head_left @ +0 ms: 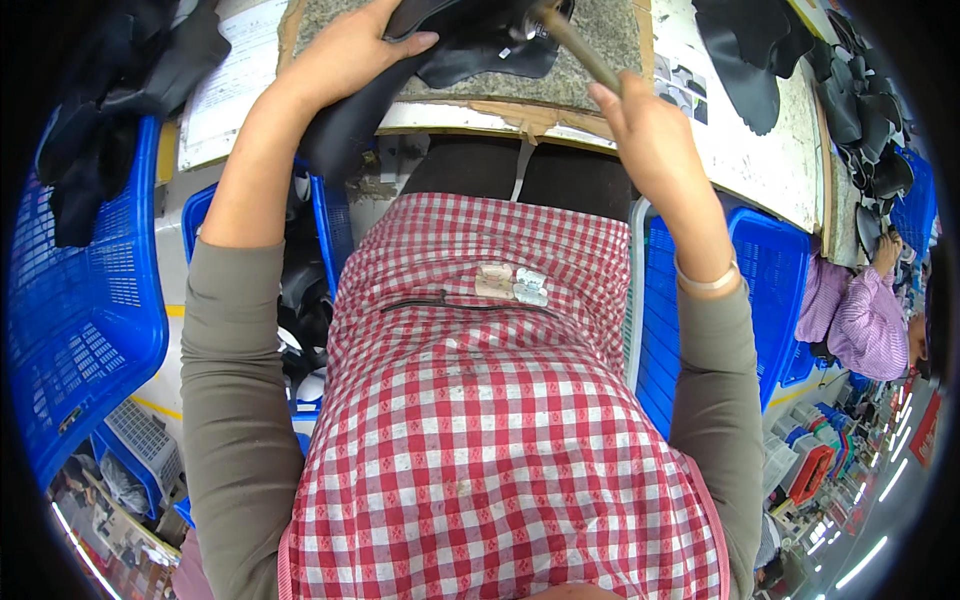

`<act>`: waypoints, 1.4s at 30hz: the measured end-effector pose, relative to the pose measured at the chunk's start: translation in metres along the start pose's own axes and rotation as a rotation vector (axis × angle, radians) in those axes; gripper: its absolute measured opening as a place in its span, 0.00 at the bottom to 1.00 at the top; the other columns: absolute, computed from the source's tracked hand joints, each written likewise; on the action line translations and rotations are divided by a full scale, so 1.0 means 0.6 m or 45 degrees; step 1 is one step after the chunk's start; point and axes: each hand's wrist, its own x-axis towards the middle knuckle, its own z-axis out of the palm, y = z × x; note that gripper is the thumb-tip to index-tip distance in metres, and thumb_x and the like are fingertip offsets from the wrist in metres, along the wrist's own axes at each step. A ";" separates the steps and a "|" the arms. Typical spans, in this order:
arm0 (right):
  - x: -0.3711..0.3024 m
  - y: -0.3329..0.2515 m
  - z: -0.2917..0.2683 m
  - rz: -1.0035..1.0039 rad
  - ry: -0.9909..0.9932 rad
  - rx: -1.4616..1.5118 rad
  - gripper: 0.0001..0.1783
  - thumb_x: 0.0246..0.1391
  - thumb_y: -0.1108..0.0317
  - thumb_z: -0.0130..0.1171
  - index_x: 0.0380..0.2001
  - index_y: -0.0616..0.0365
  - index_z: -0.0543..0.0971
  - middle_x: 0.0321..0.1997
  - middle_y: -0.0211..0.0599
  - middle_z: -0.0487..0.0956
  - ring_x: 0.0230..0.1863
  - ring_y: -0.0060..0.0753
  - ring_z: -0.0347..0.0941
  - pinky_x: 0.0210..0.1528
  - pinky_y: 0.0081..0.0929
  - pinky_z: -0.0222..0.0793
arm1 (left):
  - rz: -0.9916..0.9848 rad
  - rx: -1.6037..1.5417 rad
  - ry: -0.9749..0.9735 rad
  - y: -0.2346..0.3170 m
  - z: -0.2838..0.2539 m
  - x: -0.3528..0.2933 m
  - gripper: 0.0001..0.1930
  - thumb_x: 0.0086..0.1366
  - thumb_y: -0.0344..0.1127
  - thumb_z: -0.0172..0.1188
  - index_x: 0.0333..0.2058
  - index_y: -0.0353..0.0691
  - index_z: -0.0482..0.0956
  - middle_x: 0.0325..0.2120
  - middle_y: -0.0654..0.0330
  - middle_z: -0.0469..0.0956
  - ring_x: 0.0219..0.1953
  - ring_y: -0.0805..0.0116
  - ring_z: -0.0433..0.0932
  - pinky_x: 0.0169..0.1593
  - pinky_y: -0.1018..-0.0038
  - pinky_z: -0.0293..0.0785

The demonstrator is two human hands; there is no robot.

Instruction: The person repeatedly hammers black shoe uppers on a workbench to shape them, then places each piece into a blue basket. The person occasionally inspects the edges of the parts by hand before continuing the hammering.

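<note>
My left hand (350,50) grips a black leather piece (475,62) at the top of the view, its thumb lying over the edge. Part of the leather lies on a grey, rough slab (618,25); a long flap hangs over the table's front edge. The fingers of my right hand (655,140) are wrapped round the wooden handle of a hammer (582,52). Its head, blurred, is above or on the leather; I cannot tell whether they touch. A small white mark shows on the leather.
More black leather pieces lie at the table's right (745,60) and far left (165,60). Blue plastic baskets stand at the left (130,300) and right (770,260). Beyond the right basket is a person in a striped pink sleeve (870,320). Printed sheets (235,80) lie beside the slab.
</note>
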 end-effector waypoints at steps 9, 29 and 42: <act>-0.004 0.005 0.007 -0.050 0.010 0.054 0.20 0.70 0.54 0.55 0.37 0.65 0.72 0.19 0.58 0.77 0.25 0.64 0.79 0.26 0.52 0.74 | -0.045 -0.131 0.012 -0.001 0.003 0.002 0.44 0.64 0.35 0.67 0.75 0.47 0.53 0.66 0.42 0.70 0.68 0.47 0.69 0.70 0.63 0.62; -0.057 -0.068 0.031 0.103 -0.540 0.616 0.20 0.74 0.51 0.52 0.42 0.59 0.77 0.20 0.23 0.65 0.18 0.15 0.55 0.21 0.20 0.49 | -0.324 0.341 0.588 -0.046 0.058 -0.233 0.37 0.60 0.32 0.59 0.70 0.60 0.64 0.45 0.51 0.85 0.40 0.47 0.86 0.43 0.56 0.83; -0.067 -0.095 0.040 -0.046 -0.597 0.802 0.23 0.70 0.51 0.57 0.40 0.65 0.75 0.22 0.41 0.69 0.26 0.32 0.62 0.32 0.33 0.67 | -1.482 0.159 0.065 -0.222 0.213 -0.887 0.18 0.65 0.36 0.64 0.52 0.36 0.83 0.40 0.39 0.84 0.51 0.43 0.83 0.54 0.58 0.77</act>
